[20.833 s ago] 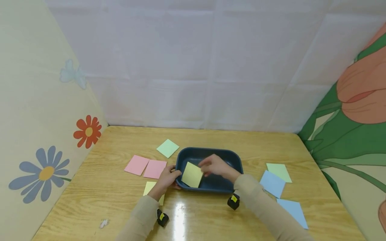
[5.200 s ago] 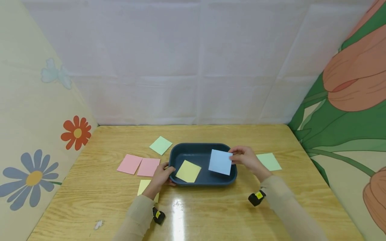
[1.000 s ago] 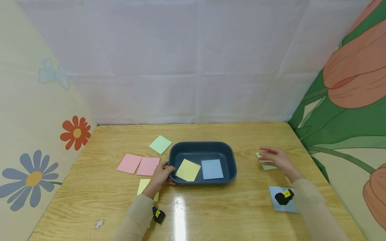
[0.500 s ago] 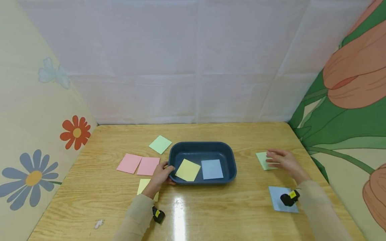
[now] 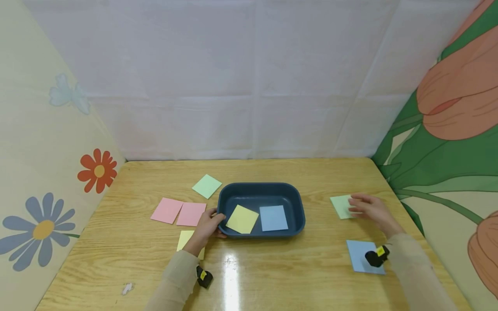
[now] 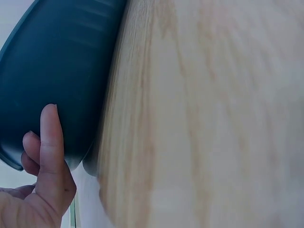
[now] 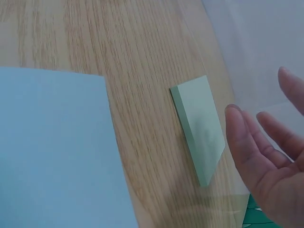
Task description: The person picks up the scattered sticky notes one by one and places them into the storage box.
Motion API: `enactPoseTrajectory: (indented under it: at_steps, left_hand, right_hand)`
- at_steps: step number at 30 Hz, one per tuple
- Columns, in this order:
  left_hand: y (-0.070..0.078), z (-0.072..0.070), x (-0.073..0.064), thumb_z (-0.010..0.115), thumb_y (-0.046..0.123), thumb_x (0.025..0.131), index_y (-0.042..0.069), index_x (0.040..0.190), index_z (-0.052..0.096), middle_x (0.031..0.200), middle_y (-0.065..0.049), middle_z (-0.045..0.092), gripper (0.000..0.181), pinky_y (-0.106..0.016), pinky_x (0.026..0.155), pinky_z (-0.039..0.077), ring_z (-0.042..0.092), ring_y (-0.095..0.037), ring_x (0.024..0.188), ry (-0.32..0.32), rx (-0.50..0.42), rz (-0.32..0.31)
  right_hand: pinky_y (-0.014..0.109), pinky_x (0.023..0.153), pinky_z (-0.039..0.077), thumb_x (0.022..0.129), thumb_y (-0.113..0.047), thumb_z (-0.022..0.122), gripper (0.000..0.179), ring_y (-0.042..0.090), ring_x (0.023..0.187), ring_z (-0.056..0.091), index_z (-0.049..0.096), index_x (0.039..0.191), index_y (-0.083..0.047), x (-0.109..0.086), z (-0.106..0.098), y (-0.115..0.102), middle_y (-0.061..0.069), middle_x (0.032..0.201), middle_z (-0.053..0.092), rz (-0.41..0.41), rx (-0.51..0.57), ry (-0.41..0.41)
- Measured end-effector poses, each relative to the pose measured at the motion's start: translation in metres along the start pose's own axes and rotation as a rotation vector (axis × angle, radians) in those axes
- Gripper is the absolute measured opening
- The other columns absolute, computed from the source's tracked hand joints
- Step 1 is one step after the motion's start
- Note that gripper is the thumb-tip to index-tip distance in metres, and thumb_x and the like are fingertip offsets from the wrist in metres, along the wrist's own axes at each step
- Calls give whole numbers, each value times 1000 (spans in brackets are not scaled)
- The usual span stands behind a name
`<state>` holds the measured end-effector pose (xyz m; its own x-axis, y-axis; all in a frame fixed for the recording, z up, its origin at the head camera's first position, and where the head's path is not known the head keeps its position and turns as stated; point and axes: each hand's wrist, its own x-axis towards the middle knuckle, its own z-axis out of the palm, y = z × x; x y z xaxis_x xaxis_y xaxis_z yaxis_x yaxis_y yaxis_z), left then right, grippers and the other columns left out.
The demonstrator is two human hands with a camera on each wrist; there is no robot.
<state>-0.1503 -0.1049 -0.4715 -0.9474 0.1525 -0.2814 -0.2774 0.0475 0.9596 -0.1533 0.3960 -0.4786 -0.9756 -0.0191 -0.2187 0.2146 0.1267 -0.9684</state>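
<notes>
A dark blue plastic bin point(image 5: 295, 207) stands mid-table with a yellow sticky note pad point(image 5: 243, 219) and a blue sticky note pad point(image 5: 274, 218) lying in it. My left hand point(image 5: 208, 228) grips the bin's left end, thumb at the rim; the left wrist view shows fingers point(image 6: 51, 142) against its outer wall. On the right, my right hand point(image 5: 371, 211) hovers with fingers loosely spread, holding nothing, over the edge of a green pad point(image 5: 340, 206). The right wrist view shows this green pad point(image 7: 202, 126) beside the fingers. Nearer lies another blue pad point(image 5: 359, 255), partly hidden by the wrist camera.
Left of the bin lie two pink pads point(image 5: 167, 211), a second green pad point(image 5: 207, 186) and a second yellow pad point(image 5: 186, 239) partly under the left wrist. A white scuff point(image 5: 127, 288) marks the wooden table point(image 5: 272, 276). A white-covered wall point(image 5: 233, 108) stands behind.
Earlier the right hand released the yellow pad, then held the blue pad over the bin; both now lie inside. Over the last second it has drifted right, uncovering more green pad. Left hand stays.
</notes>
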Motion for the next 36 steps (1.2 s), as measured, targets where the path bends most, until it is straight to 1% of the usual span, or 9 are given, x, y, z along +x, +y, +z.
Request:
enactPoseTrajectory:
  at_steps: [3, 4, 7, 11, 18, 19, 25, 32, 36]
  left_hand:
    - [-8, -1, 6, 51, 7, 85, -11, 125, 44, 77, -20, 59, 44, -38, 48, 56, 51, -13, 41, 16, -3, -1]
    - [-10, -1, 7, 52, 7, 85, -10, 124, 45, 77, -19, 59, 44, -38, 48, 56, 51, -13, 41, 22, -1, 0]
    - [-12, 0, 9, 52, 8, 84, -9, 123, 46, 76, -18, 59, 43, -39, 48, 56, 50, -14, 41, 33, 8, 2]
    - [-12, 0, 8, 52, 8, 84, -9, 124, 46, 76, -18, 59, 43, -39, 49, 56, 49, -13, 41, 39, 10, -2]
    - [-11, 0, 8, 51, 8, 85, -10, 124, 44, 76, -18, 59, 44, -39, 49, 56, 50, -13, 41, 31, 23, -3]
    - [-11, 0, 8, 51, 8, 85, -10, 124, 44, 76, -18, 59, 44, -39, 49, 56, 50, -13, 41, 32, 23, -5]
    - [-10, 0, 8, 53, 8, 84, -9, 124, 46, 77, -19, 59, 44, -39, 48, 56, 49, -13, 40, 46, 18, -6]
    - [-11, 0, 8, 52, 7, 84, -8, 124, 46, 74, -18, 58, 43, -39, 49, 56, 48, -12, 40, 46, 15, -7]
    - [-11, 0, 9, 52, 7, 84, -9, 123, 47, 74, -18, 59, 43, -39, 48, 56, 49, -13, 40, 43, 15, 0]
  right_hand:
    - [24, 71, 55, 84, -33, 64, 69, 8, 81, 63, 39, 128, 13, -8, 5, -11, -10, 93, 61, -8, -78, -6]
    - [24, 70, 55, 85, -30, 64, 68, 9, 80, 63, 38, 128, 15, -10, 7, -14, -8, 91, 62, 6, -76, 15]
    - [24, 72, 55, 88, -28, 59, 70, 7, 80, 62, 29, 129, 21, -18, 12, -22, -6, 93, 61, 3, -139, 30]
    - [25, 71, 55, 90, -25, 56, 67, 5, 77, 61, 27, 129, 21, -21, 13, -25, -7, 91, 59, 29, -171, 77]
    - [25, 67, 56, 90, -23, 57, 61, 6, 71, 61, 33, 125, 22, -22, 9, -20, -6, 81, 60, 64, -161, 129]
    - [24, 67, 56, 90, -23, 56, 61, 5, 70, 60, 33, 124, 22, -22, 9, -19, -6, 81, 60, 58, -179, 124]
    - [24, 63, 56, 91, -20, 55, 50, 6, 66, 58, 42, 118, 20, -20, 6, -15, -1, 76, 58, 69, -207, 175]
    - [22, 64, 55, 90, -25, 56, 58, 4, 69, 55, 38, 125, 18, -18, 4, -10, -3, 82, 55, 142, -255, 226]
    - [22, 64, 55, 89, -26, 57, 61, 2, 69, 55, 37, 126, 18, -19, 4, -9, -3, 84, 55, 160, -269, 241]
